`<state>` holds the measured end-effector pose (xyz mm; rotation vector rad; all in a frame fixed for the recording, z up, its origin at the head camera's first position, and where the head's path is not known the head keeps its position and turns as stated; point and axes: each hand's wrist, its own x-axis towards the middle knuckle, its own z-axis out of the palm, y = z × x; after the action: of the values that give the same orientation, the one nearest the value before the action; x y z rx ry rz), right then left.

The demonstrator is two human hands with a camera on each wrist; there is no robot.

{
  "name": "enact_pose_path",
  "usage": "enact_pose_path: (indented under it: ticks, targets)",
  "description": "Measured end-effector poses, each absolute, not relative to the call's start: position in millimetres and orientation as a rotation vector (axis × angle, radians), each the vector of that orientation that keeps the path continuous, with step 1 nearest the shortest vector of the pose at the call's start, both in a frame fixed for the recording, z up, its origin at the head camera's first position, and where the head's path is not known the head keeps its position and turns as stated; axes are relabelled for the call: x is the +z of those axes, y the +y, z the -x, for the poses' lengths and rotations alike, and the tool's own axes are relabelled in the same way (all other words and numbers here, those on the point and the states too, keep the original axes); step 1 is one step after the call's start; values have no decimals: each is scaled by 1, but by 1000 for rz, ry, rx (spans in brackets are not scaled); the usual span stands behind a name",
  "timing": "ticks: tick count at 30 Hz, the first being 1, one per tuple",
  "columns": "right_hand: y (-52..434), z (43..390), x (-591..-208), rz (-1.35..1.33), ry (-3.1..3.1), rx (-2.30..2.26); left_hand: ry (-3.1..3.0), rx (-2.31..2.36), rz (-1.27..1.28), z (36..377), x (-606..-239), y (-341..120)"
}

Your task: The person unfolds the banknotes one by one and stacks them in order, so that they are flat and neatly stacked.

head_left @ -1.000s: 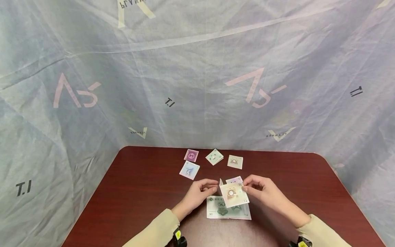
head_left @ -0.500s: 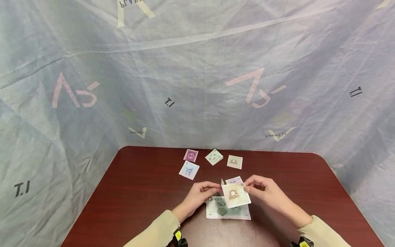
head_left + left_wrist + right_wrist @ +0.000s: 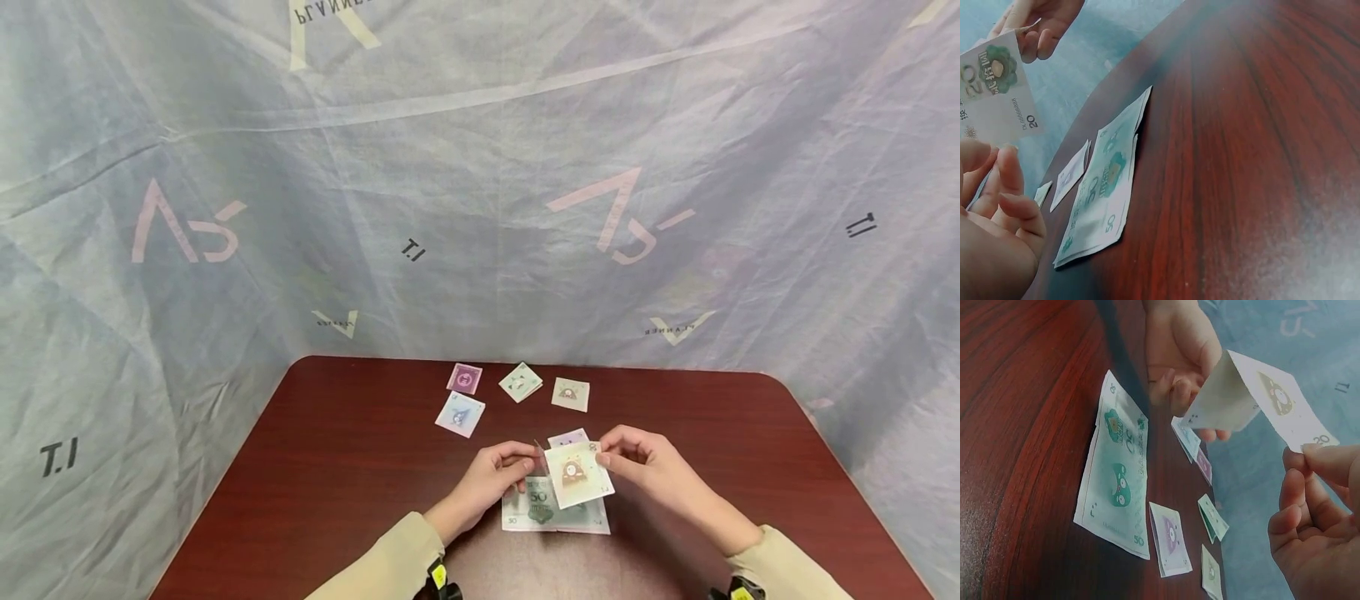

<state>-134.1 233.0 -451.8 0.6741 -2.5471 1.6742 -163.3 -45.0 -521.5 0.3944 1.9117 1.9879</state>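
A folded 20 banknote (image 3: 577, 475) is held up over the table between both hands. My right hand (image 3: 603, 456) pinches its right corner between thumb and fingers. My left hand (image 3: 525, 463) has its curled fingers at the note's left edge. The right wrist view shows the 20 note (image 3: 1254, 394) bent into a tent shape, with my left hand (image 3: 1182, 362) behind it. In the left wrist view the 20 note (image 3: 997, 87) hangs from the right hand (image 3: 1038, 22). A green 50 note (image 3: 551, 512) lies flat beneath the hands.
Several small folded notes lie farther back on the dark red table (image 3: 337, 467): a purple one (image 3: 465, 378), a green one (image 3: 521, 381), a tan one (image 3: 571, 394), a blue one (image 3: 460, 413). Another folded note (image 3: 567, 437) lies just behind the hands. Pale cloth walls (image 3: 480, 208) surround the table.
The 20 note has shifted slightly right and tilted. My left hand has closed in on its left edge. The right hand keeps its pinch.
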Motion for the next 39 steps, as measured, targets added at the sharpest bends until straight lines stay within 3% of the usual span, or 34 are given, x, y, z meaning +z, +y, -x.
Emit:
enact_pose_path:
  ticks: [15, 28, 32, 39]
  targets:
    - [242, 136, -468, -442, -2583, 1558, 1965, 1983, -389, 157, -521, -67]
    - [229, 128, -497, -486, -2565, 1367, 2265, 1968, -257, 145, -524, -70]
    - [228, 125, -501, -588, -2549, 1233, 2419, 1861, -328, 145, -523, -70]
    - [231, 118, -512, -647, -2619, 1150, 2789, 1546, -708, 141, -528, -70]
